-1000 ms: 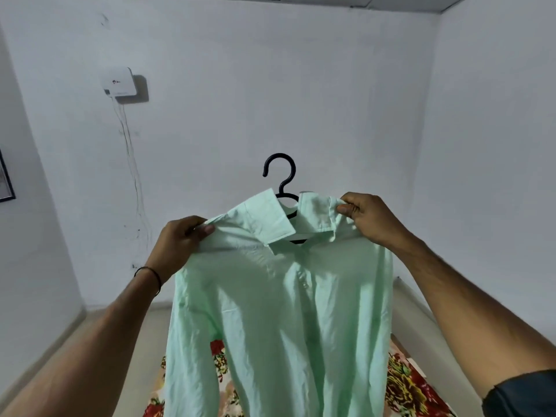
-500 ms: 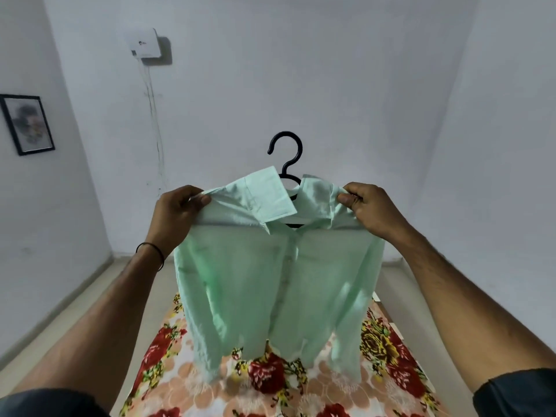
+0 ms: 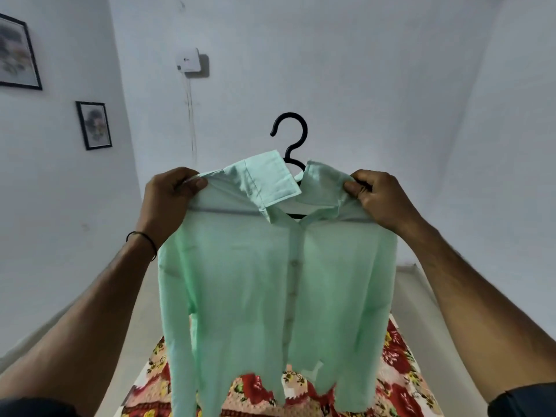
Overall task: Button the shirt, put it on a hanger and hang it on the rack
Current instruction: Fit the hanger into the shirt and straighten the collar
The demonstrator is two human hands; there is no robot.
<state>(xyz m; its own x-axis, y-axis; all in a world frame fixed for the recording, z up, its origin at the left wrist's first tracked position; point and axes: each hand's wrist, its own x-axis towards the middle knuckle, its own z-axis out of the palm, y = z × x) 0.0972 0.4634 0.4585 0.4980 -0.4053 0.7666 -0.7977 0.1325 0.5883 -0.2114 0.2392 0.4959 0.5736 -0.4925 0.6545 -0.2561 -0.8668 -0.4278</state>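
Note:
A mint green shirt (image 3: 270, 281) hangs in the air in front of me on a black hanger (image 3: 290, 136), whose hook sticks up above the collar. The front placket looks buttoned down the middle. My left hand (image 3: 168, 200) grips the shirt's left shoulder over the hanger arm. At the other shoulder my right hand (image 3: 379, 197) pinches the cloth and hanger end. The collar's left flap stands up and folds over. No rack is in view.
Below the shirt lies a red floral bedspread (image 3: 400, 383). White walls close in on all sides, with two framed pictures (image 3: 94, 125) on the left wall and a white box (image 3: 189, 60) with a cable on the far wall.
The view has swung to the left, bringing a second picture into sight. The shirt stays held up by both shoulders, its hem now swinging clear above the bedspread.

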